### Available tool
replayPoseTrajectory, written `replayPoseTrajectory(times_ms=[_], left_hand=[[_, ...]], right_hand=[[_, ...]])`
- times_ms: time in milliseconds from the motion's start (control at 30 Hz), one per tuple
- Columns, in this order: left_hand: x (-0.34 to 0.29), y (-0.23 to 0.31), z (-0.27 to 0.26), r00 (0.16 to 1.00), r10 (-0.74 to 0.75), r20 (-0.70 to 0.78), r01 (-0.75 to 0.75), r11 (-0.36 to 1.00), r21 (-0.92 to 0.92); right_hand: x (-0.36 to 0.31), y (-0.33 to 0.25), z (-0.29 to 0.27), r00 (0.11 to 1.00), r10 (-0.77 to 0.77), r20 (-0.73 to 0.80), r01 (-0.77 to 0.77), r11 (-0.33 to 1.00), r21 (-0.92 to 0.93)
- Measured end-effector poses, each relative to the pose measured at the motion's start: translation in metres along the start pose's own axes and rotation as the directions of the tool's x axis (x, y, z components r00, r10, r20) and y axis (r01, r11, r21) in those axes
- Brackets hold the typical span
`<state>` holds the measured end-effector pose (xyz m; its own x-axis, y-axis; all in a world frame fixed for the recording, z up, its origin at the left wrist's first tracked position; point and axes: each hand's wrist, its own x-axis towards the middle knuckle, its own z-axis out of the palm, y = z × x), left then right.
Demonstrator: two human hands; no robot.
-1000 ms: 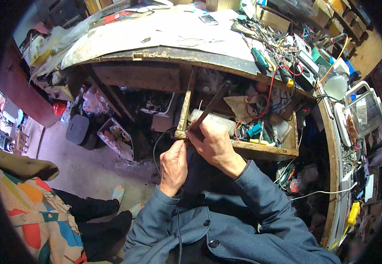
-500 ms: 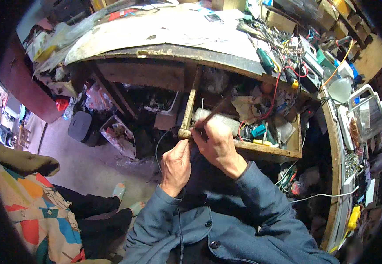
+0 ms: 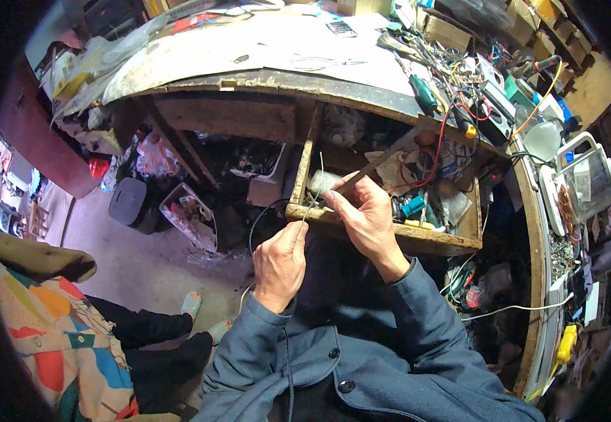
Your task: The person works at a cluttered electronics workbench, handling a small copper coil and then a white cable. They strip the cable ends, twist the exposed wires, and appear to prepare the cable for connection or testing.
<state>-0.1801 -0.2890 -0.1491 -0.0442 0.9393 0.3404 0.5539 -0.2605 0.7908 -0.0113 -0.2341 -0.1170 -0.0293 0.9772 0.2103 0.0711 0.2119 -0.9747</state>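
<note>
Just in front of an open wooden drawer (image 3: 428,241), my left hand (image 3: 279,266) is closed, pinching a thin pale wire (image 3: 310,209) between thumb and forefinger. The wire's free end stands up over the drawer's left corner, and a length of it hangs below my hand. My right hand (image 3: 371,224) grips a long, flat, dark brown strip (image 3: 392,152) that looks like a worn blade. From my fingers the strip slants up and right over the drawer. Its near end lies close to the wire; I cannot tell whether they touch.
A workbench (image 3: 249,53) spans the far side, with pliers (image 3: 326,63) on its pale cover. Tangled wires and a green-handled tool (image 3: 423,95) crowd its right part. Bins stand on the floor at left, near another person in a patterned garment (image 3: 59,337).
My right hand has drawn away to the right from my left, swinging the strip clear, so more of it shows. The wire between them is now visible. My left hand has barely moved.
</note>
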Motion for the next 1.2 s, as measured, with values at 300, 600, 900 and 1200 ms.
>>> replayPoseTrajectory(times_ms=[300, 600, 900, 1200], left_hand=[[0.002, -0.004, -0.006, 0.997, 0.065, 0.049, -0.066, 0.998, 0.021], [0.004, 0.000, -0.006, 0.998, 0.024, 0.063, -0.018, 0.996, -0.088], [0.008, -0.001, -0.006, 0.994, -0.009, 0.107, 0.021, 0.993, -0.115], [0.011, -0.004, -0.004, 0.994, 0.061, 0.086, -0.048, 0.988, -0.147]], right_hand=[[0.005, -0.002, 0.009, 0.942, -0.277, 0.188, 0.330, 0.856, -0.397], [0.015, -0.003, 0.011, 0.917, -0.329, 0.224, 0.398, 0.755, -0.521], [0.018, -0.007, 0.010, 0.925, -0.302, 0.233, 0.378, 0.800, -0.466], [0.016, -0.005, 0.013, 0.861, -0.412, 0.297, 0.504, 0.762, -0.406]])
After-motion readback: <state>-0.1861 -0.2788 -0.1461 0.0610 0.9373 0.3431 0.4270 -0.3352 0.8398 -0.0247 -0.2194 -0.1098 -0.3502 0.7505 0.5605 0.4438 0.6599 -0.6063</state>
